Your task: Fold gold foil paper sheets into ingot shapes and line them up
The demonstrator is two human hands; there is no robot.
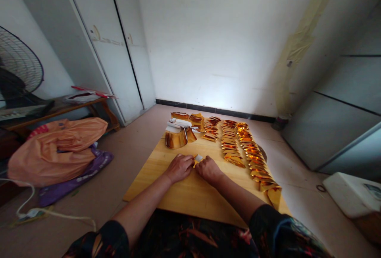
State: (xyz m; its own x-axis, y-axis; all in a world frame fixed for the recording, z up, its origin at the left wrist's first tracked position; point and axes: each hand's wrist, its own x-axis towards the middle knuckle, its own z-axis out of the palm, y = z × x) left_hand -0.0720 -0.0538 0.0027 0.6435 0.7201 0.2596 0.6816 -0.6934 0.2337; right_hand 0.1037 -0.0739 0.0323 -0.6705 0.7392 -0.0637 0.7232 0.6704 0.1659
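Close together over the middle of the wooden board (178, 198), my left hand (181, 167) and my right hand (208, 169) both pinch a small piece of gold and white foil paper (199, 157). Its white side shows between my fingertips, and the rest is hidden by my hands. Behind my left hand stands a curved stack of gold foil paper (175, 139), with white paper (179, 123) on top. To the right of my right hand lie rows of folded gold foil pieces (254, 158), overlapping one another.
A grey cabinet (104, 43) stands at the back left. On the left are an electric fan (20, 59), a low wooden bench (107, 111) and an orange plastic bag (56, 147). A white box (351, 194) sits on the floor at right, below a large grey appliance or cupboard (336, 103).
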